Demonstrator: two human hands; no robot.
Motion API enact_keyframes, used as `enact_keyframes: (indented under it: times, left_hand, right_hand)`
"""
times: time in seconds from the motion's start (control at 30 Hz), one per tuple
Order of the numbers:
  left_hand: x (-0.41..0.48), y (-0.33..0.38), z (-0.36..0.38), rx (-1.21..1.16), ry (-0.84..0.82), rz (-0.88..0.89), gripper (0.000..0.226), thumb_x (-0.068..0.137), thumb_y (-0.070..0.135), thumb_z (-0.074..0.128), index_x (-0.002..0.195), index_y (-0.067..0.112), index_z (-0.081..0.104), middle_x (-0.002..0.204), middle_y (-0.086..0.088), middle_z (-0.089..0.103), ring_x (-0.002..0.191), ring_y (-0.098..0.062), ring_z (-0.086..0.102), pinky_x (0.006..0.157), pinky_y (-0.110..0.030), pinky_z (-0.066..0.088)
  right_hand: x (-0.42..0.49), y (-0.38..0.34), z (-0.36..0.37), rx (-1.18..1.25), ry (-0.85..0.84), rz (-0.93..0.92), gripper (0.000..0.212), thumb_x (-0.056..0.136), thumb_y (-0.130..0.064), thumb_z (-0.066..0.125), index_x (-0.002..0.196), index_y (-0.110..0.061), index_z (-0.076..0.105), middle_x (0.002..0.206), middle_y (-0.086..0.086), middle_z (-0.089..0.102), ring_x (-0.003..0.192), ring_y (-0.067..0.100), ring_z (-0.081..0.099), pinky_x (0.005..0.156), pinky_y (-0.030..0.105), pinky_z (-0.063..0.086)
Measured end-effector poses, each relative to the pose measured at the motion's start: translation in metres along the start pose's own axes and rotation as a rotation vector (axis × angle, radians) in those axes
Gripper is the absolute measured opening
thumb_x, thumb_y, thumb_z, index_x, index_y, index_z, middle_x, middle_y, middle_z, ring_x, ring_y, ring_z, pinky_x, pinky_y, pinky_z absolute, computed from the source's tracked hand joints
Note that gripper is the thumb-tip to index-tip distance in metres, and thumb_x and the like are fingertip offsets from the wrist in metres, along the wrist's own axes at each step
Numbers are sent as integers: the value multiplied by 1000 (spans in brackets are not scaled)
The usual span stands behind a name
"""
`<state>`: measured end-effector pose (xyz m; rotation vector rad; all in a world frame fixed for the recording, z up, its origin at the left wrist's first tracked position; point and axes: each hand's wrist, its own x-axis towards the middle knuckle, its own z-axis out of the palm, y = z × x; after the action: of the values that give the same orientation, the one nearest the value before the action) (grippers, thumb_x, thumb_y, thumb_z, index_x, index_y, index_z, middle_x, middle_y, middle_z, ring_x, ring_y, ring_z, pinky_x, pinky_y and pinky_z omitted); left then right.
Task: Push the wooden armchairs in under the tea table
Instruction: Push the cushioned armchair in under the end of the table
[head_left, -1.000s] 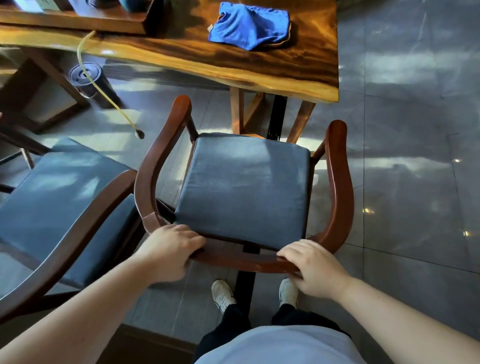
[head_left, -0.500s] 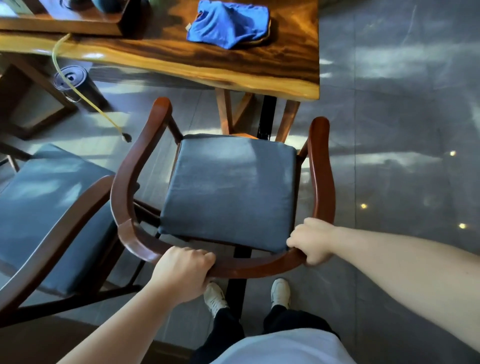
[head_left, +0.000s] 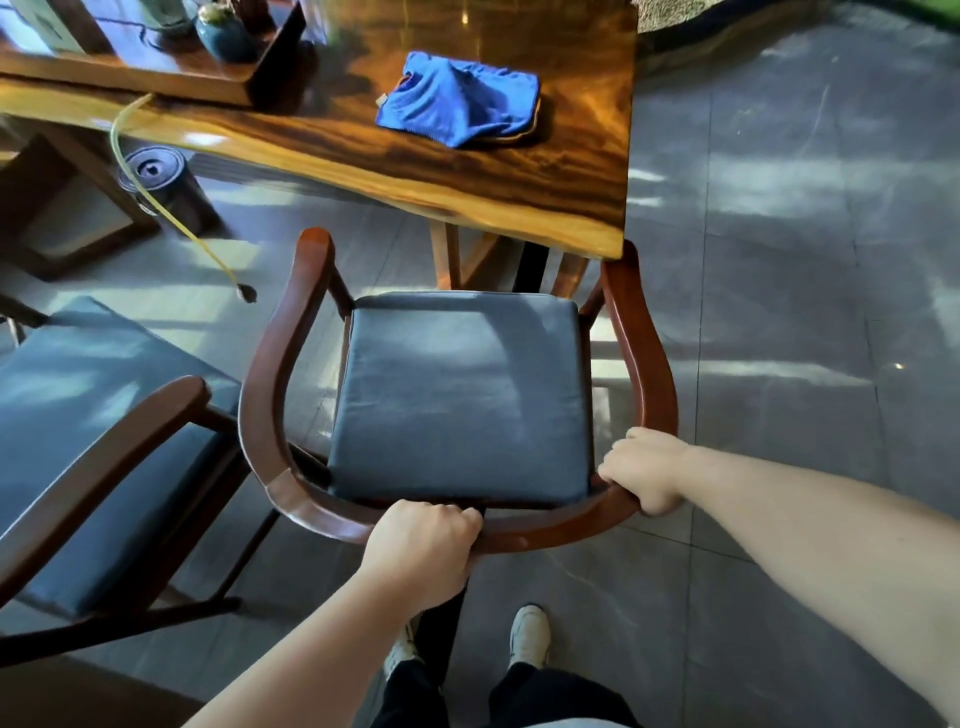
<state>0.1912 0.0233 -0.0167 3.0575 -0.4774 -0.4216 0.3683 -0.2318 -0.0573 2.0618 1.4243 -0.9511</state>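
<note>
White sneakers (head_left: 529, 633), 2 of them, nearest to us, dark trousers above. Next out, our left hand (head_left: 423, 551) is closed around the curved back rail of the armchair (head_left: 462, 400), near its middle; our right hand (head_left: 647, 470) is fisted on the same rail at the right rear corner, where the rail bends into the arm.

Change vs 1 s ago: right hand slid from the centre of the rail to that corner, left hand moved in toward centre, and the chair has gone forward. Its right arm tip now meets the edge of the tea table (head_left: 519, 202) and looks to be just under the corner; before, a clear strip of floor showed between them. The left arm tip is short of the edge. We judge the push as started but far from done: the whole seat cushion is out in the open, not under the top.

Count: 2 armchairs visible, the gripped 1 and a second armchair (head_left: 93, 447) at left, well back from the table, not yet pushed. 1 table. On it 1 blue cloth (head_left: 460, 98), 1 wooden tray (head_left: 156, 67) with a dark pot. Below, 1 dark canister (head_left: 156, 179) on the floor, 1 yellowish hose (head_left: 171, 218) hanging off the table edge.
</note>
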Motion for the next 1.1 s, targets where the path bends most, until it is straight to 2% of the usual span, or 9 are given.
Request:
enact_keyframes:
  times: [0.1, 0.17, 0.33, 0.43, 0.5, 0.57, 0.7, 0.9, 1.1]
  left_hand:
    - [0, 1, 5, -64, -4, -27, 24, 77, 45, 58, 75, 22, 50, 71, -2, 65, 62, -31, 63, 49, -33, 34]
    - [-1, 1, 5, -92, -8, -45, 23, 81, 45, 53, 83, 22, 49, 80, -1, 66, 73, -30, 62, 54, -35, 36]
    - [-22, -24, -1, -103, -2, -33, 23, 68, 34, 62, 87, 23, 56, 80, 4, 66, 76, -26, 62, 59, -34, 50]
    - [-43, -57, 4, -90, -30, -88, 25, 64, 29, 71, 86, 22, 60, 80, 6, 68, 78, -24, 64, 61, -34, 53]
    - [-50, -77, 6, -122, -31, -68, 24, 69, 35, 71, 86, 22, 62, 81, 6, 69, 80, -24, 66, 64, -34, 54]
    - [-47, -89, 5, -110, -84, -23, 26, 78, 47, 60, 95, 26, 62, 88, 9, 70, 85, -21, 65, 67, -34, 52]
    - [-36, -104, 7, 56, -171, 69, 37, 86, 59, 40, 107, 31, 52, 100, 11, 67, 87, -19, 64, 66, -34, 46]
    - [-26, -158, -9, 74, -210, 59, 30, 82, 57, 44, 100, 34, 51, 92, 12, 67, 81, -18, 64, 67, -35, 50]
    - [-9, -224, -19, 99, -228, 19, 34, 79, 61, 49, 98, 33, 53, 92, 8, 68, 83, -20, 64, 72, -38, 51]
  right_hand:
    - [1, 1, 4, -3, 26, 5, 15, 71, -21, 61, 85, -22, 54, 88, 0, 62, 86, 24, 59, 81, 37, 44]
    - [-2, 0, 4, 3, 56, 14, 18, 72, -21, 62, 88, -20, 53, 91, 1, 61, 89, 24, 58, 82, 37, 44]
    - [-17, -25, -5, 195, 241, -64, 41, 69, -22, 66, 108, -21, 54, 103, 2, 58, 96, 23, 53, 88, 40, 43]
    - [-20, -62, -10, 426, 423, -112, 38, 71, -22, 68, 108, -23, 57, 104, -2, 61, 96, 20, 55, 89, 38, 44]
    - [-16, -88, -10, 566, 536, -103, 35, 75, -23, 68, 109, -22, 60, 107, -3, 65, 99, 19, 58, 89, 38, 46]
    - [-13, -105, -7, 596, 618, -33, 36, 78, -26, 68, 113, -21, 63, 111, -4, 68, 102, 21, 60, 86, 38, 48]
    - [-12, -113, -3, 578, 781, 83, 30, 73, -24, 72, 102, -21, 67, 97, -3, 72, 86, 25, 65, 75, 39, 51]
    - [13, -131, -42, 605, 816, 162, 22, 78, -35, 68, 96, -22, 64, 90, -3, 70, 80, 27, 64, 70, 37, 49]
    - [52, -146, -89, 657, 764, 210, 25, 86, -39, 64, 103, -21, 60, 101, -1, 68, 91, 27, 61, 75, 40, 50]
